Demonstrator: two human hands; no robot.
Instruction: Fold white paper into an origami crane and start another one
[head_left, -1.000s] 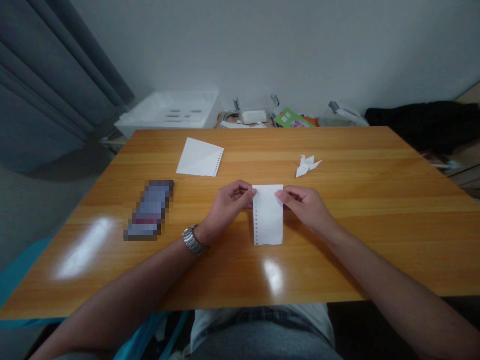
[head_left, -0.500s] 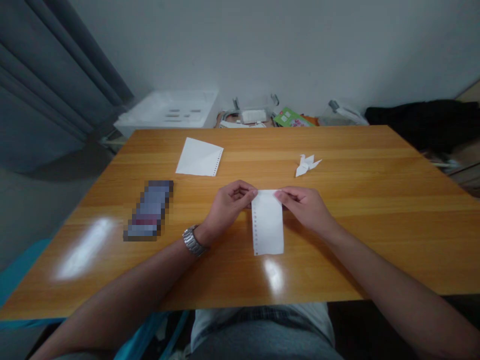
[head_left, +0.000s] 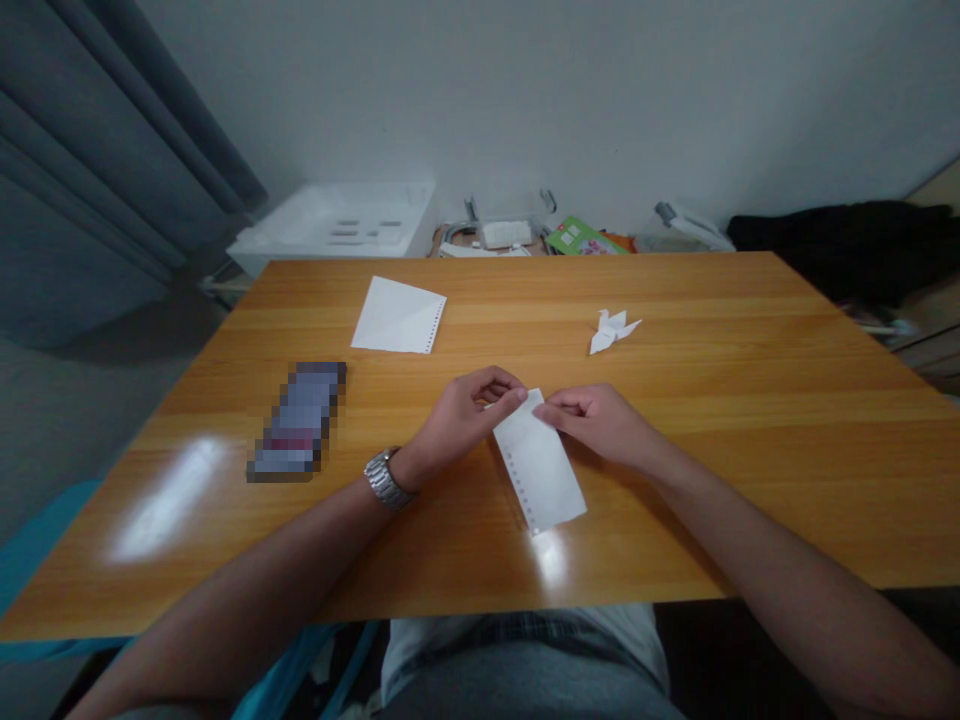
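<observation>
A folded white paper strip (head_left: 540,465) with a row of punched holes along its left edge lies on the wooden table (head_left: 750,420), slanted with its near end to the right. My left hand (head_left: 465,420), a metal watch on its wrist, pinches the strip's far left corner. My right hand (head_left: 600,422) pinches the far right corner. Both hands have their fingers closed on the paper.
A second white sheet (head_left: 397,315) lies at the back left of the table. A small folded paper crane (head_left: 611,330) sits at the back right. A blurred dark flat object (head_left: 300,420) lies to the left. Boxes and clutter line the wall behind.
The paper strip has swung from straight to slanted, its near end going right and toward me. Both hands shifted slightly toward me with it.
</observation>
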